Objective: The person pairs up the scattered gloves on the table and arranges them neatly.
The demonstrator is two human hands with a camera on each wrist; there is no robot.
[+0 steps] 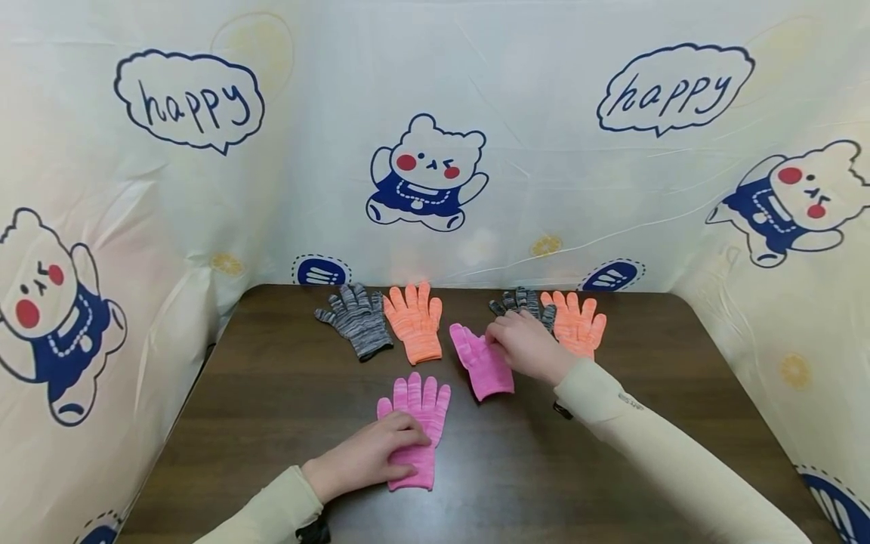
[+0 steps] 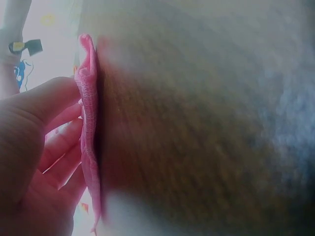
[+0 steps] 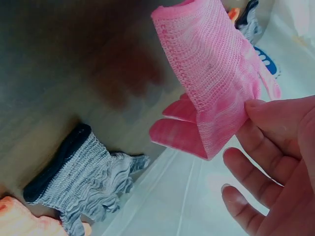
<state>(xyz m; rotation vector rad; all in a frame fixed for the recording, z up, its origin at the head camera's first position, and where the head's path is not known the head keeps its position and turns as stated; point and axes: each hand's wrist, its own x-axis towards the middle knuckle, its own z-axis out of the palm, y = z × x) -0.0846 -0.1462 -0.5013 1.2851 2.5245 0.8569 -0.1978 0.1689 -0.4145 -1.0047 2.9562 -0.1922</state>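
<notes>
A pink knit glove lies with its fingers spread, pointing away from me. My left hand rests over its palm and cuff, and in the left wrist view the thumb and fingertips touch the knit. Farther right, my right hand pinches a second pink glove between thumb and index finger. That glove hangs partly folded above the table, cuff toward me in the head view. Behind the right hand lies a grey glove with a black cuff, beside an orange glove.
At the back left of the brown table another grey glove lies next to another orange glove. A pale printed curtain with cartoon bears rises behind the table and along both sides.
</notes>
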